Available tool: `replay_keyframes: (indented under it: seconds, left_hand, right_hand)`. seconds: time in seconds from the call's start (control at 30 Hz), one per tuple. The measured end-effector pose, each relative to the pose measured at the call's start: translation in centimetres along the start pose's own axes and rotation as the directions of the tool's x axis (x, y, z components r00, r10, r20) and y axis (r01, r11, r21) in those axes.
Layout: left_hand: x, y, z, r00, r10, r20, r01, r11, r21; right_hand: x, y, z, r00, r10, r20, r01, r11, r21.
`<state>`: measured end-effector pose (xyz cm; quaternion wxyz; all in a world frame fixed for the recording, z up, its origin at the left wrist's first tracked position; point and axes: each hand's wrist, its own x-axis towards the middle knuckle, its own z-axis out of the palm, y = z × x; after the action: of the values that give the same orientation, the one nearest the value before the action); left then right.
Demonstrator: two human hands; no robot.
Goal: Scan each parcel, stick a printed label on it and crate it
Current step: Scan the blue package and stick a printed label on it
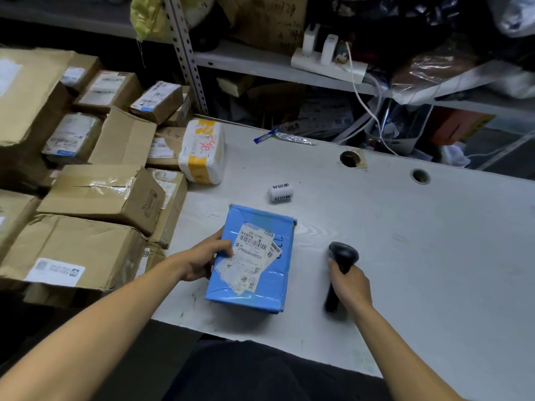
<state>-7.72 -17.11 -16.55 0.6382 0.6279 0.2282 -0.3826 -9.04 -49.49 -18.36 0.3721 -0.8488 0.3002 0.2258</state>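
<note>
Gripping blue parcel (254, 261) left edge, left hand (202, 257); right hand (351, 286) clutching scanner (340, 267).

Parcel depot: stacked labelled cartons (95, 195), cluttered metal shelving (260, 65), worn sorting table (405, 227).

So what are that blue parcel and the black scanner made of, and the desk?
The blue parcel looks wrapped in glossy plastic film: it creases and shines, with paper labels on top. The black scanner seems matte moulded plastic, though blur hides detail. The desk looks like white-painted or laminated board, scuffed, faint grain showing.
</note>
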Motion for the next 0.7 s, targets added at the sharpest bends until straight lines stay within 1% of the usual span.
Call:
replay_keyframes:
  seconds: [0.07,0.1,0.17,0.2,0.23,0.27,0.3,0.33,0.37,0.4,0.43,0.5,0.6,0.7]
  left_hand:
    - [0.1,0.1,0.1,1.000,-0.027,0.001,0.027,0.998,0.058]
    - [0.0,0.5,0.1,1.000,-0.029,-0.005,0.030,0.993,0.110]
    - [-0.3,1.7,0.3,0.999,0.004,-0.032,0.005,0.965,0.263]
    - [-0.3,2.3,0.2,0.998,0.036,-0.056,-0.015,0.941,0.339]
    - [-0.1,2.9,0.1,0.994,0.071,-0.081,-0.031,0.911,0.412]
    - [0.2,3.3,0.0,0.990,0.098,-0.104,-0.038,0.880,0.473]
    - [0.5,3.7,-0.2,0.986,0.118,-0.121,-0.038,0.853,0.520]
    - [0.7,3.9,-0.2,0.983,0.130,-0.132,-0.034,0.829,0.559]
    - [0.8,4.2,-0.2,0.981,0.136,-0.140,-0.028,0.808,0.588]
    - [0.9,4.3,-0.2,0.981,0.136,-0.139,-0.025,0.796,0.604]
    - [0.9,4.5,-0.2,0.982,0.132,-0.137,-0.020,0.791,0.612]
    - [0.8,5.0,-0.2,0.986,0.112,-0.123,-0.012,0.785,0.619]
    - [0.8,5.6,-0.2,0.991,0.086,-0.105,0.000,0.775,0.632]
    - [0.8,5.9,-0.3,0.990,0.090,-0.107,-0.004,0.784,0.621]
  right_hand:
    - [0.1,0.3,0.2,0.998,0.004,-0.066,-0.006,0.999,-0.031]
    - [0.0,0.3,0.4,0.991,0.012,-0.130,-0.016,0.999,-0.029]
    - [-0.8,-0.4,0.7,0.961,0.069,-0.266,-0.058,0.997,0.047]
    - [-1.4,-1.2,0.9,0.941,0.067,-0.331,-0.038,0.995,0.092]
    - [-1.7,-2.1,1.1,0.918,0.027,-0.395,0.019,0.993,0.113]
    - [-1.8,-3.2,1.2,0.893,-0.051,-0.446,0.107,0.989,0.101]
    - [-1.6,-4.3,1.3,0.869,-0.154,-0.470,0.203,0.978,0.054]
    - [-1.1,-5.5,1.5,0.853,-0.263,-0.451,0.288,0.957,-0.014]
    - [-0.5,-7.0,1.7,0.847,-0.355,-0.396,0.358,0.931,-0.070]
    - [0.4,-8.6,2.1,0.850,-0.416,-0.324,0.407,0.908,-0.096]
    - [1.3,-10.4,2.5,0.863,-0.439,-0.250,0.429,0.898,-0.094]
    - [3.1,-14.0,3.4,0.905,-0.408,-0.121,0.401,0.912,-0.082]
    - [6.0,-18.5,5.2,0.956,-0.293,0.035,0.294,0.938,-0.186]
    - [7.7,-21.0,6.7,0.977,-0.190,0.095,0.210,0.935,-0.287]
